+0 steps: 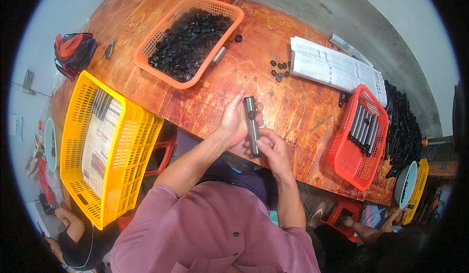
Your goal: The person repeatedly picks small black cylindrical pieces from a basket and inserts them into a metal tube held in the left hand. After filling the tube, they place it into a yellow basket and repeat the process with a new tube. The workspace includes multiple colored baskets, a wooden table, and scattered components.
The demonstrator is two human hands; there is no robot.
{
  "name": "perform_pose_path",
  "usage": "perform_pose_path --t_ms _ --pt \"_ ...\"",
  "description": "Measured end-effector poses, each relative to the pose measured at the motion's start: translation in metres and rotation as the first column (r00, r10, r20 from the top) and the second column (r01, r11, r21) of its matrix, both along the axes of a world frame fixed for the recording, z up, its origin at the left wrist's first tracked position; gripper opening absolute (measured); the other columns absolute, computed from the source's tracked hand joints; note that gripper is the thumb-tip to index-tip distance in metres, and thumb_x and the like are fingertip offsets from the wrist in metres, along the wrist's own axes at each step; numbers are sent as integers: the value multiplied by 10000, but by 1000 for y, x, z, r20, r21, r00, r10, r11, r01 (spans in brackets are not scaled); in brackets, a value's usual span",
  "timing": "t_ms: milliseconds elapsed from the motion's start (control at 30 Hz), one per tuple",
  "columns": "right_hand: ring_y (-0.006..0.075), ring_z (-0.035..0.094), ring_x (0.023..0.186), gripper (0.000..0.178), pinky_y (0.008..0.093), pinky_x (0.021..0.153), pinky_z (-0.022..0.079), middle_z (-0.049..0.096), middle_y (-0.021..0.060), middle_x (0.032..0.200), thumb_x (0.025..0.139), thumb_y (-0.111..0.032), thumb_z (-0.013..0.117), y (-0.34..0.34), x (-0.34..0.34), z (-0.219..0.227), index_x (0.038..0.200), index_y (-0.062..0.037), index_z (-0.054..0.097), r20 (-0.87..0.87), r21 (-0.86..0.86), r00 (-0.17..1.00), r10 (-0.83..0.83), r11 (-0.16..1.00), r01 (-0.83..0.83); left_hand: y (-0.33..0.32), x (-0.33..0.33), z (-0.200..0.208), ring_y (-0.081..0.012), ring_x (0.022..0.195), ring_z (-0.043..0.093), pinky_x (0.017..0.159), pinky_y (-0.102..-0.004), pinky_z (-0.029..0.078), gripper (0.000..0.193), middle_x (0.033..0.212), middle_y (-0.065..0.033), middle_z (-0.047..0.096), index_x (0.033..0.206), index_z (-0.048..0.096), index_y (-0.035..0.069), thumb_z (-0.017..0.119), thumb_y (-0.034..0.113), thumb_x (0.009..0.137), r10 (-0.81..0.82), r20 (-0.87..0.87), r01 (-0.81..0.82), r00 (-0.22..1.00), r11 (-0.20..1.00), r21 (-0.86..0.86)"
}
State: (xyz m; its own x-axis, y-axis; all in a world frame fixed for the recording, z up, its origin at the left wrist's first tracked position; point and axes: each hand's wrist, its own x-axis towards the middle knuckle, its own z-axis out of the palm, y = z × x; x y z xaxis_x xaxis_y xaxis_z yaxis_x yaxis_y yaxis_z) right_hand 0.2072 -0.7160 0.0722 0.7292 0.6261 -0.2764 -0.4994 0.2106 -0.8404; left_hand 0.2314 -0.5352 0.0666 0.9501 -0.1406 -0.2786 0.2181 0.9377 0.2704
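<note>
Between my hands is a grey metal tube (253, 130) with dark ends and a small black round piece on its side near the top. It is held nearly upright in view, over the table's near edge. My left hand (234, 121) is closed round the upper part, its fingers behind the tube and partly hidden. Lower down, my right hand (275, 151) grips the tube near its bottom end, thumb against it. Ahead to the left, an orange basket (141, 60) holds a heap of small black caps (193, 41). Several loose black caps (280, 66) lie beyond my hands.
A red basket (344, 163) with several similar tubes stands right, beside a pile of long black parts (403, 126). Folded newspaper (337, 67) lies at the back right. Stacked yellow crates (124, 160) stand left. Other people (73, 234) sit at the lower left and lower right.
</note>
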Motion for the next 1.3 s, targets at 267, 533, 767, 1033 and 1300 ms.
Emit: perform_pose_path --t_ms 267,533,767,1033,1300 --pt "221 722 955 334 353 833 602 717 166 1075 1029 -110 604 3 3 -2 1311 40 509 59 -44 998 -35 998 38 3 -1 -13 -262 911 646 877 -431 540 476 1030 -116 653 1323 544 40 379 427 1100 -18 36 17 999 999 41" --pt "214 717 930 348 349 824 594 721 164 1048 1045 -165 586 4 2 -3 1315 44 519 24 -37 998 -58 998 59 2 -3 -16 -245 930 655 889 -417 548 494 1060 -111 662 1404 513 51 382 423 1105 -43 11 41 999 989 145" --pt "325 696 891 162 407 800 556 714 170 1014 967 -72 624 -28 29 -1 1080 35 667 797 -556 593 118 528 642 3 -9 -37 -202 903 636 822 -379 544 438 1043 -70 637 1391 526 61 461 377 1094 -51 -5 51 999 995 88" --pt "386 607 1065 264 458 917 491 668 204 1085 828 124 598 -101 90 12 1046 6 689 744 -558 447 497 92 825 8 -9 -34 -194 893 641 818 -369 551 435 1036 -80 655 1399 512 45 450 356 1101 -93 -4 93 996 995 40" --pt "423 650 900 215 499 809 515 679 244 930 834 54 623 -59 83 19 1035 19 690 705 -610 434 562 167 775 6 -11 -33 -202 908 650 831 -375 558 440 1076 -103 661 1434 490 39 485 317 1093 -93 7 92 996 989 117"
